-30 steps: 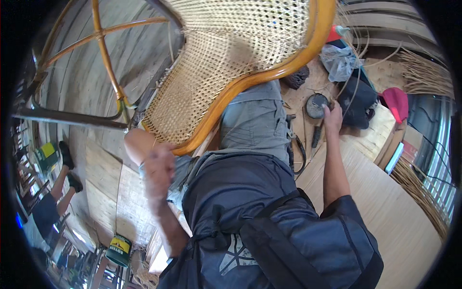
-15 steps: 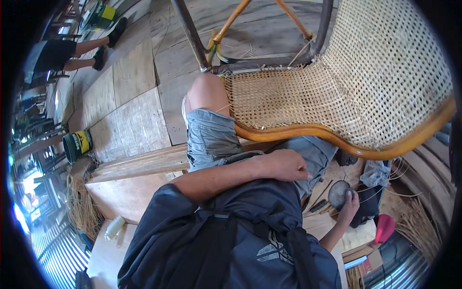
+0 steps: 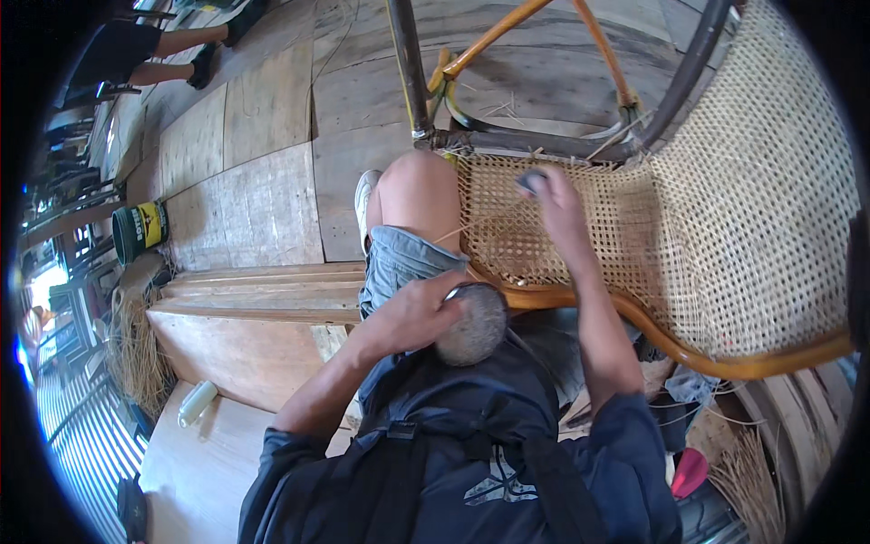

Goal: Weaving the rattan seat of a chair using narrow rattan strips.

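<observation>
My left hand [image 3: 412, 313] grips the edge of a round grey disc [image 3: 475, 328] with a dark rim, held over my lap. Above the woven cane seat [image 3: 517, 231] of a chair, my right hand [image 3: 564, 213] is closed on a small dark piece [image 3: 533, 180], blurred and too small to name. The chair's cane back [image 3: 761, 181] rises to the right, bordered by an orange-brown rattan frame [image 3: 652, 331]. A loose cane strand runs from the seat's left edge past my bare knee [image 3: 421, 186].
A wooden box-like bench [image 3: 245, 349] stands at my left, with a pale bottle [image 3: 197, 403] by it. Further left are a green bucket [image 3: 140, 231], a cane bundle [image 3: 140, 349] and another person's legs [image 3: 181, 56]. A pink object [image 3: 689, 473] and cane strips [image 3: 748, 480] lie lower right.
My right hand has come up from the lower right to above the seat, now with the small dark piece. The grey disc has passed from it to my left hand. The view has shifted.
</observation>
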The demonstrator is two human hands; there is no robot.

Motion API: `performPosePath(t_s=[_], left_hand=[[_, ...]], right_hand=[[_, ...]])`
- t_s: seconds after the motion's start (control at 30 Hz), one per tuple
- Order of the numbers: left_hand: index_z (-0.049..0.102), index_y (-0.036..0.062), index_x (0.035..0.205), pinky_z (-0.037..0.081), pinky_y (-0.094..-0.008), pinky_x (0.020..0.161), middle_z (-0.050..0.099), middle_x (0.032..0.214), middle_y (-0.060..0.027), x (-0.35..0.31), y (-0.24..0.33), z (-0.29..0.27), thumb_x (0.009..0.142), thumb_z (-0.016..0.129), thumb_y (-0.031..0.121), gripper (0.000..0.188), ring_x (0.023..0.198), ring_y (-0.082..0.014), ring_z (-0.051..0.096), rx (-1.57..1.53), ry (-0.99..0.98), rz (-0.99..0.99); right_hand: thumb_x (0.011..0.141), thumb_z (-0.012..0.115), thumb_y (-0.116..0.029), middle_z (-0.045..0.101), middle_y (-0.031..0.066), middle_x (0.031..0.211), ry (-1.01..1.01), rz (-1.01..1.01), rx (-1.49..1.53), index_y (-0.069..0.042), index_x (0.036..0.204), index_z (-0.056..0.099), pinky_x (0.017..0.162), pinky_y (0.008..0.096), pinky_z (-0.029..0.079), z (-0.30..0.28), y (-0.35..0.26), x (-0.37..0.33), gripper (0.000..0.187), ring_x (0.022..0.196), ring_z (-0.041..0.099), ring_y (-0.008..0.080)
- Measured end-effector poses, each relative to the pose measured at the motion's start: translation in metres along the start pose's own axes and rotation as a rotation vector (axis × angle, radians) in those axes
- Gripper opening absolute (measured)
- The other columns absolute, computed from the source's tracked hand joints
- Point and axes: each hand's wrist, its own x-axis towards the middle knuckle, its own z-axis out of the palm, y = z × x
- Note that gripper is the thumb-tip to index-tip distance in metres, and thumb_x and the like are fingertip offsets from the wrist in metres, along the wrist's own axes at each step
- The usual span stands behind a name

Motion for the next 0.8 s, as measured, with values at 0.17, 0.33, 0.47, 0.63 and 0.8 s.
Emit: performPosePath(t_s=[0.17, 0.33, 0.47, 0.63, 0.8], left_hand=[[0.050, -0.0030, 0.117, 0.042, -0.0302, 0.085, 0.059, 0.100, -0.0112, -0.023, -0.015, -0.019, 0.083, 0.053, 0.014, 0.038, 0.095, -0.0146, 0.053, -0.250, 0.057, -0.256], [0.052, 0.0002, 0.110, 0.043, -0.0260, 0.060, 0.056, 0.080, -0.0045, 0.034, -0.003, -0.021, 0.082, 0.052, 0.013, 0.031, 0.069, -0.0107, 0.051, -0.485, 0.079, -0.438], [0.051, 0.0009, 0.104, 0.034, -0.0242, 0.038, 0.052, 0.068, -0.0018, 0.151, -0.030, 0.015, 0.082, 0.049, 0.012, 0.024, 0.046, -0.0082, 0.044, -0.377, 0.266, -0.156], [0.050, -0.0026, 0.101, 0.048, -0.0305, 0.056, 0.059, 0.070, -0.0122, 0.218, -0.065, 0.045, 0.080, 0.049, 0.007, 0.023, 0.063, -0.0222, 0.059, -0.127, 0.329, -0.010], [0.048, -0.0023, 0.104, 0.048, -0.0346, 0.057, 0.059, 0.071, -0.0118, 0.209, -0.036, 0.051, 0.080, 0.049, 0.005, 0.025, 0.060, -0.0232, 0.058, -0.438, 0.492, -0.200]], right_hand=[[0.089, 0.051, -0.020, 0.060, 0.0174, 0.070, -0.436, -0.139, -0.648, -0.009, 0.096, 0.050, 0.054, 0.0377, 0.048, 0.033, 0.026, 0.041, 0.013, 0.064, 0.062, 0.0278], [0.091, 0.050, -0.024, 0.050, 0.0021, 0.056, -0.178, 0.116, -0.155, -0.009, 0.095, 0.050, 0.038, 0.0273, 0.037, -0.004, 0.026, 0.078, 0.015, 0.042, 0.048, 0.0148], [0.093, 0.047, -0.026, 0.050, -0.0007, 0.064, -0.020, 0.364, 0.493, -0.008, 0.094, 0.051, 0.042, 0.0201, 0.035, -0.065, 0.043, 0.102, 0.019, 0.051, 0.046, 0.0073], [0.092, 0.049, -0.024, 0.060, 0.0039, 0.076, 0.149, 0.243, 0.388, -0.004, 0.093, 0.052, 0.048, 0.0164, 0.037, -0.050, 0.015, 0.096, 0.020, 0.060, 0.052, 0.0067], [0.087, 0.054, -0.013, 0.062, 0.0037, 0.078, -0.327, 0.403, -0.068, -0.003, 0.094, 0.057, 0.061, 0.0254, 0.044, -0.107, 0.048, 0.079, 0.013, 0.068, 0.055, 0.0114]])
